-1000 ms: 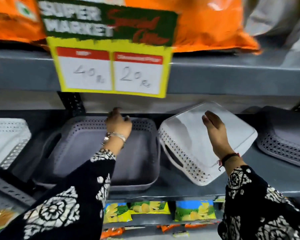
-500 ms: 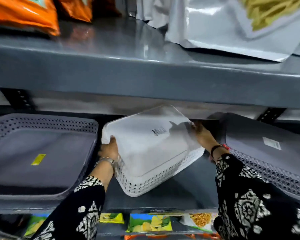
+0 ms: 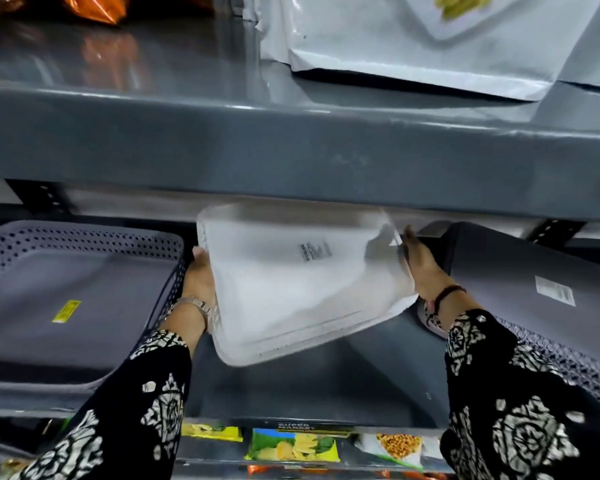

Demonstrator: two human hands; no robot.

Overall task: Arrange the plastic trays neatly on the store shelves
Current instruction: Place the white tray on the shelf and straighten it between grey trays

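The left hand (image 3: 201, 278) and right hand (image 3: 421, 268) grip opposite sides of a tilted white plastic tray (image 3: 298, 285) above the grey shelf (image 3: 326, 386), between two grey trays.

You have three plastic trays on the grey shelf (image 3: 326, 386). The white tray (image 3: 291, 289) sits in the middle, blurred, bottom side facing you, tilted with its far edge raised close under the shelf above and its near corner low over the shelf. A small printed label shows on its base. Your left hand (image 3: 198, 282) grips its left edge and your right hand (image 3: 423, 268) its right edge. To its left, the grey tray (image 3: 84, 282) lies upside down with perforated walls and a yellow sticker on its base. To the right, the dark grey tray (image 3: 520, 282) leans bottom up, bearing a white label.
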